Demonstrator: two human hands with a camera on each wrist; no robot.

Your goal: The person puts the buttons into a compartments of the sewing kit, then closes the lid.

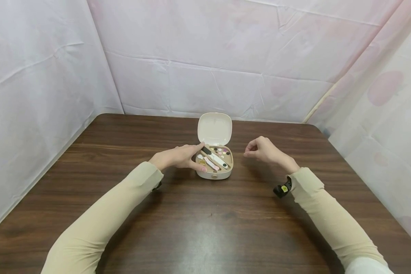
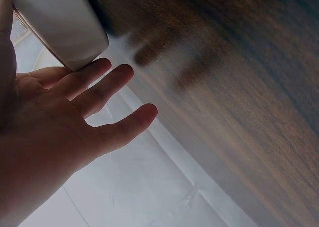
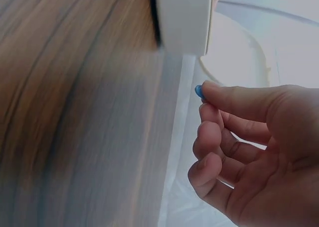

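my left hand [image 1: 178, 157] sits just left of centre in the head view, resting against the left side of the case [image 1: 215, 167]. its fingers [image 2: 107, 87] are straight and a little spread, as the left wrist view shows, with the case's pale rounded wall [image 2: 65, 25] at the upper left of that frame touching the fingertips. in the head view my forefinger lies along the case's far left edge and my thumb comes round the near left corner.

the case stands on the tabletop [image 1: 205, 228] at the centre of the head view, well back from the near edge. its lid [image 1: 214, 128] is open and stands upright behind the tray. inside lie a dark file [image 1: 207, 151], a white stick [image 1: 218, 160], a pink stick [image 1: 211, 163] and a cluster of small round pieces [image 1: 222, 152] in the far right part; i cannot tell what those are.

my right hand [image 1: 265, 150] hovers right of the case, apart from it, above the tabletop. its fingers [image 3: 219, 137] are curled in, and forefinger and thumb pinch a small blue bit [image 3: 199, 91], seen at the centre right of the right wrist view; it is too small to name. in that view the case's white side [image 3: 182, 20] is at the top, near the fingertips without touching them.

beige sleeves [image 1: 102, 224] cover both arms, and a black band [image 1: 282, 189] shows at the right wrist. pale sheets [image 1: 209, 57] hang behind and beside the tabletop.
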